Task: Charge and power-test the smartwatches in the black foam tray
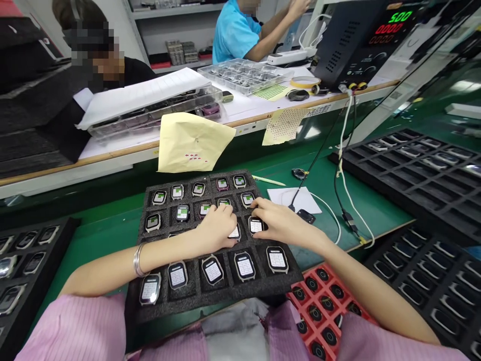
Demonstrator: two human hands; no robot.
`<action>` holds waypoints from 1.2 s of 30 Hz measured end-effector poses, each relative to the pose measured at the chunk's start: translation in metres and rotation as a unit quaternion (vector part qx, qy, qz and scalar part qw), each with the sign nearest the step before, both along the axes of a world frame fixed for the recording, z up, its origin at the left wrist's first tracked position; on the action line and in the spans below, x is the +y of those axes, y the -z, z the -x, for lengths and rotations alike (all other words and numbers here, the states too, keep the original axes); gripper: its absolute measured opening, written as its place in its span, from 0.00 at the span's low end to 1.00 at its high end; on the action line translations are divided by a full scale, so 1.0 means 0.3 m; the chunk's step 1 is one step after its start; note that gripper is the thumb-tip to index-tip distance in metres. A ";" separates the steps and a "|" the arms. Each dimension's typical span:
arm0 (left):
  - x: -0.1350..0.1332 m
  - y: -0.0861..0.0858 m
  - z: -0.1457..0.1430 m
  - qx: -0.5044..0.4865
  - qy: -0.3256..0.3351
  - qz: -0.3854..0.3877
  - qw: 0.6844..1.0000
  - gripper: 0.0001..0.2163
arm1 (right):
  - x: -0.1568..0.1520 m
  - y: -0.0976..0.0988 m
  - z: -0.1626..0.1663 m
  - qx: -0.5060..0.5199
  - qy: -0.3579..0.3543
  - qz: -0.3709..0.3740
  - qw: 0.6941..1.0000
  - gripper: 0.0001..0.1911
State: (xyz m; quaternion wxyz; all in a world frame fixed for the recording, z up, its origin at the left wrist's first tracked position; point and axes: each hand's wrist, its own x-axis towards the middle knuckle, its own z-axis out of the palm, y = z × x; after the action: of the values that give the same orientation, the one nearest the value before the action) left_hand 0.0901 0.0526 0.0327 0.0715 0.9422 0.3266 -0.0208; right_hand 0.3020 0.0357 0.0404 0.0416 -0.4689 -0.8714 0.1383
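A black foam tray [210, 298] holds several square smartwatch bodies without straps, with lit screens, in its pockets. My right hand [280, 220] has its thumb and forefinger on the edges of one smartwatch [256, 225] in the third row. My left hand [218, 228] reaches across the tray, its fingers curled round the neighbouring smartwatch [235, 232], which they partly hide. In the front row, another smartwatch [277, 259] shows a white grid screen. Screens in the back rows, as on one smartwatch [178, 191], show green and white blocks. My left forearm covers part of the third row.
A red tray [326, 302] of round black parts lies at front right. More watch trays [413, 160] stand to the right, and another tray [62, 238] at left. A power supply [361, 45] and cables [341, 165] are behind. Two other people sit across the bench.
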 end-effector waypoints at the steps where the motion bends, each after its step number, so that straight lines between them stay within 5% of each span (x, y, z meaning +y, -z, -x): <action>1: 0.009 0.000 0.010 -0.015 -0.001 0.010 1.000 0.18 | 0.011 -0.002 -0.016 0.058 0.012 0.032 0.998 0.16; 3: 0.025 -0.010 0.043 -0.093 -0.018 0.076 0.993 0.17 | 0.025 -0.007 -0.053 0.212 0.049 0.100 0.971 0.18; 5: 0.035 -0.033 0.092 -0.223 -0.062 0.224 0.947 0.15 | 0.025 -0.013 -0.085 0.382 0.093 0.170 0.904 0.20; 8: 0.035 -0.080 0.171 -0.409 -0.148 0.448 0.781 0.15 | 0.003 -0.022 -0.092 0.573 0.131 0.258 0.767 0.23; 11: 0.021 -0.120 0.225 -0.534 -0.192 0.525 0.634 0.19 | -0.021 -0.029 -0.042 0.652 0.146 0.300 0.681 0.24; 14: 0.003 -0.136 0.245 -0.602 -0.209 0.557 0.532 0.20 | -0.030 -0.037 0.039 0.668 0.159 0.312 0.656 0.23; 17: -0.014 -0.132 0.248 -0.620 -0.216 0.595 0.463 0.18 | -0.032 -0.047 0.116 0.651 0.164 0.313 0.672 0.24; 20: -0.031 -0.123 0.247 -0.616 -0.203 0.608 0.458 0.20 | -0.037 -0.056 0.168 0.641 0.153 0.292 0.694 0.27; 28: -0.065 -0.073 0.227 -0.559 -0.237 0.568 0.555 0.22 | -0.063 -0.061 0.215 0.645 0.128 0.186 0.730 0.10; 36: -0.094 -0.052 0.207 -0.515 -0.229 0.654 0.505 0.22 | -0.080 -0.061 0.231 0.618 0.148 0.140 0.759 0.09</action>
State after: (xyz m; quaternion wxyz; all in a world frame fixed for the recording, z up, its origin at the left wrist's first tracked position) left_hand 0.0281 0.0245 0.0485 0.8251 0.3646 0.3301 0.2779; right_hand 0.2328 0.0118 0.0587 0.5251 -0.4056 -0.5470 0.5104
